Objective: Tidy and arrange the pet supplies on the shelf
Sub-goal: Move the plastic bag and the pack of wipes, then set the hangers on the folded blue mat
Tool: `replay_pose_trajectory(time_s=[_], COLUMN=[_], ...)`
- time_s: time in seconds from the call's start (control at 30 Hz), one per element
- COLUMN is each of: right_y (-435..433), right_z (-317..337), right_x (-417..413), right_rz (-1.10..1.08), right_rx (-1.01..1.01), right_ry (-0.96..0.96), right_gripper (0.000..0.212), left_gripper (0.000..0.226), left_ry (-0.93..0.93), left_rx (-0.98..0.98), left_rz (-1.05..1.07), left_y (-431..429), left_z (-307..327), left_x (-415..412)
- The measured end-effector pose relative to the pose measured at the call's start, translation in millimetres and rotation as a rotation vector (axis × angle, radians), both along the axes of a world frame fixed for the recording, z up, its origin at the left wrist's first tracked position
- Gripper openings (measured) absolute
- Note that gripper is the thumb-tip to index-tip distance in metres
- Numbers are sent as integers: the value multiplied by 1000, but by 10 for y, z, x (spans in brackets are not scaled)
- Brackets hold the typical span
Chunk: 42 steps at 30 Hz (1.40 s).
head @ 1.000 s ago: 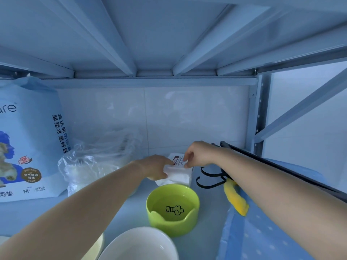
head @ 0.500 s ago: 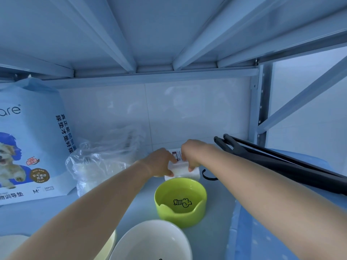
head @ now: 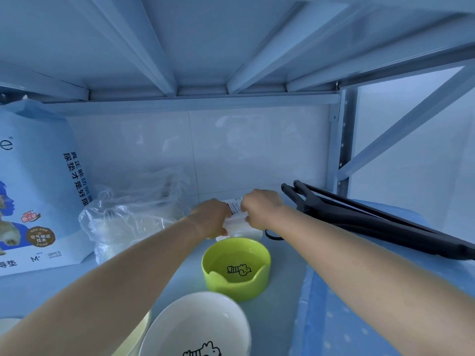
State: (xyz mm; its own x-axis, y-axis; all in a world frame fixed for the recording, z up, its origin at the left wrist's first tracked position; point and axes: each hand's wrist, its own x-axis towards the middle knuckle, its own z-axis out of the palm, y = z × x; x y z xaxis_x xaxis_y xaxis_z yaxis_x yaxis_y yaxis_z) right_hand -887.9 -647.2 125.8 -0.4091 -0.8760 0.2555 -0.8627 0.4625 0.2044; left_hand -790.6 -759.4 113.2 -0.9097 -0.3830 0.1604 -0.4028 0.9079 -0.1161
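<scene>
Still, left hand (head: 210, 218) and right hand (head: 259, 209) gripping white packet (head: 237, 209), behind green bowl (head: 236, 268), barely shifted.

The green bowl (head: 236, 289) and the white bowl (head: 195, 322) are showing smooth, glossy surfaces, and the wall tiles (head: 257, 150) are gleaming too. The clear plastic bag (head: 120, 222) is looking crinkled and shiny, while the painted metal shelf frame (head: 205, 102) is looking matt.
</scene>
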Motion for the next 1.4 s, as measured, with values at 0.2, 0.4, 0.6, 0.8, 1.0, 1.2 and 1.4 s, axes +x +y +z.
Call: replay_pose_trajectory(time_s=[0.2,0.4,0.6,0.8,1.0,1.2,1.4], right_y=[508,1184,1914,2398,2619,2707,2784], right_z=[235,190,91,-19,-240,-634,-740], right_x=[-89,-264,-414,-448,-7,400,492], right_rz=[-15,-37,-32,-76,-108,-371,-356], right_rx=[-163,-260,-390,-378,-296,3,40], right_ry=[-114,-184,-319,-353,-341,-500,-465], right_gripper=[27,27,20,21,30,67,62], left_gripper=[34,29,27,24,28,48,47], left_ry=[159,201,213,175,72,-45,-12], left_rx=[53,198,296,295,361,312,276], left_rz=[-44,-116,-230,-321,-481,-495,-406], left_y=[128,450,927,1446,1824,2160,2281], left_z=[284,298,278,250,-6,-468,-579], left_x=[135,156,185,242,365,559,627])
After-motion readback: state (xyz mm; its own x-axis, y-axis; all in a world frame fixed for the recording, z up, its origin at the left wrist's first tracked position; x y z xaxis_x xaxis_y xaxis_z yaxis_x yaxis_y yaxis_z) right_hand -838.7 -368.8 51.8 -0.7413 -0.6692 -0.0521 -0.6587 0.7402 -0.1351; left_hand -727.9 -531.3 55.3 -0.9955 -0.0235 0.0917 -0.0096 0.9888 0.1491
